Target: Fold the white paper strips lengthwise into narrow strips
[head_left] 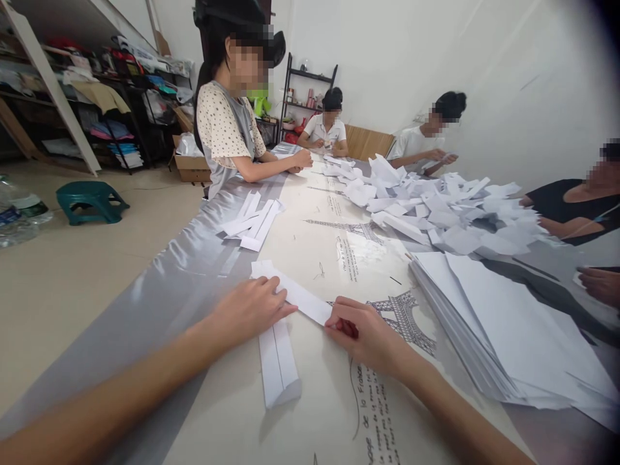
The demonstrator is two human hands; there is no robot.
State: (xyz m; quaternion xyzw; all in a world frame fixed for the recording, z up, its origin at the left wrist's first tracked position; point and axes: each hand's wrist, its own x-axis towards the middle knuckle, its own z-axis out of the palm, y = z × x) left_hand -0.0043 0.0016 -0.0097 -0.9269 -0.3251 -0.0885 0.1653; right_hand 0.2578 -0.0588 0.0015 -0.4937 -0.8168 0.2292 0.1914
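A folded white paper strip (307,298) lies slantwise in front of me, over a second folded paper strip (278,361) that points toward me. My left hand (249,307) rests on the upper left part of the slanting strip, its curled fingers pressing and gripping it. Between thumb and fingers, my right hand (365,326) pinches that strip's lower right end. Whether the two strips are joined is hidden under my left hand. Farther up the table, several folded strips (254,219) lie in a loose pile.
A stack of white sheets (513,323) lies at right on the printed tablecloth (320,426). Behind it spreads a heap of folded papers (436,206). A person (227,123) stands at the left edge; several others sit around the table. A green stool (92,200) stands on the floor.
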